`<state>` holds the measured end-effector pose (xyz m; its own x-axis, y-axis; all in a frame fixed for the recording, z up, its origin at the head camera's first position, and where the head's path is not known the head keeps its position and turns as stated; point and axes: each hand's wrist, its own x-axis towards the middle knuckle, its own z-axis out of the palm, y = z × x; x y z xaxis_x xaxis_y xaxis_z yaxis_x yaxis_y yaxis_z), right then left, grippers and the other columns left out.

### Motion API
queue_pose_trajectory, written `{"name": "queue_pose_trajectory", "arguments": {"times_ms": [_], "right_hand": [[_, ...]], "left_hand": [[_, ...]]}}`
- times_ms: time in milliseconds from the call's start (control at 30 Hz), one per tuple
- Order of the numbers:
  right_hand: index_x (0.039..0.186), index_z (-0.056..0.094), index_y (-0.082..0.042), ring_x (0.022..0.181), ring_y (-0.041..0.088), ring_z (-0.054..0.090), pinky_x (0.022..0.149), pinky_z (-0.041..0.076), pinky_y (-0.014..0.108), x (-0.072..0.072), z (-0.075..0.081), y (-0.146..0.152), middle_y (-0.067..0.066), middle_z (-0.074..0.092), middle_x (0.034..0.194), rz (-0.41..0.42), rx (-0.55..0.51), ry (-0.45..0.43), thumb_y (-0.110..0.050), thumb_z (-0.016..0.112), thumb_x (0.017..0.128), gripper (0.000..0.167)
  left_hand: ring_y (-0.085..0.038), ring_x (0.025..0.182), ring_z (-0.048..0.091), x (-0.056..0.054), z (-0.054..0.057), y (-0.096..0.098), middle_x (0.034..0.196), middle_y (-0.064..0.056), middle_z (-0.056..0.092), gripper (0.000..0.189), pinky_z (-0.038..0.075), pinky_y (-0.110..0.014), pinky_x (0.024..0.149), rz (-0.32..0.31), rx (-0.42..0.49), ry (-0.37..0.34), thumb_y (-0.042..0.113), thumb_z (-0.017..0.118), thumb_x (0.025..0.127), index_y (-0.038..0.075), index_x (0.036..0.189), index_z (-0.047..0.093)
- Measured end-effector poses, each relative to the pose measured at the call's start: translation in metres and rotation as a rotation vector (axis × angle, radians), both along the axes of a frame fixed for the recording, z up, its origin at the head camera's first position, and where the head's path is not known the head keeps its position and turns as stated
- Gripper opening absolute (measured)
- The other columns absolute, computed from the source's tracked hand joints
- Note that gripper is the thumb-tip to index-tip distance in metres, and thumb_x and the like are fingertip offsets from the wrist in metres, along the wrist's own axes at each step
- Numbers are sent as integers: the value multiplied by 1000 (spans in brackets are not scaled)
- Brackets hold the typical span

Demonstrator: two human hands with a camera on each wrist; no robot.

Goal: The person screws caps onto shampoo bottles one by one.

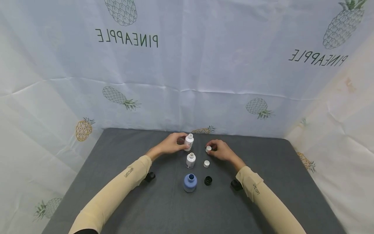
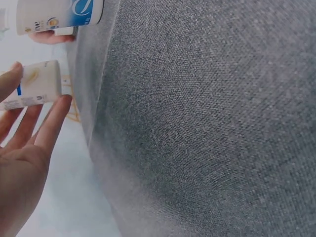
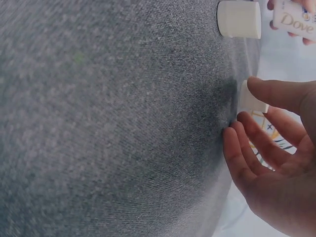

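Beyond the blue bottle point(image 1: 190, 185), the left hand point(image 1: 170, 144), half-curled, grips the farthest white bottle point(image 1: 189, 142) — best steadied upright — while, beyond and rightward, the right hand point(image 1: 222, 151) narrowly pinches the farther white cap point(image 1: 208, 149), best levelled.

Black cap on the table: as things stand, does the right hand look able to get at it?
Likely yes, once the right hand lets go of the farther white cap it holds: the black cap lies uncovered, and nothing seems to block it from the right.
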<state>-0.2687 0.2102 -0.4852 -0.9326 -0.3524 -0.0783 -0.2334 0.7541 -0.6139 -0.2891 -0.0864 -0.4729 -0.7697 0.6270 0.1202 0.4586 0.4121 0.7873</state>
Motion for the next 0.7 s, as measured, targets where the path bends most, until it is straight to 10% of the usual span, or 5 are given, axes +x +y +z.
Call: {"name": "queue_pose_trajectory", "arguments": {"times_ms": [700], "right_hand": [[128,75,1,99,31,79,87,69,43,13,29,-24,20,79,115,12,-298,147,-6,80,97,31]], "left_hand": [[-33,113,76,9,5,-1,129,-20,72,51,68,-32,94,13,27,29,14,83,97,-3,143,67]]}}
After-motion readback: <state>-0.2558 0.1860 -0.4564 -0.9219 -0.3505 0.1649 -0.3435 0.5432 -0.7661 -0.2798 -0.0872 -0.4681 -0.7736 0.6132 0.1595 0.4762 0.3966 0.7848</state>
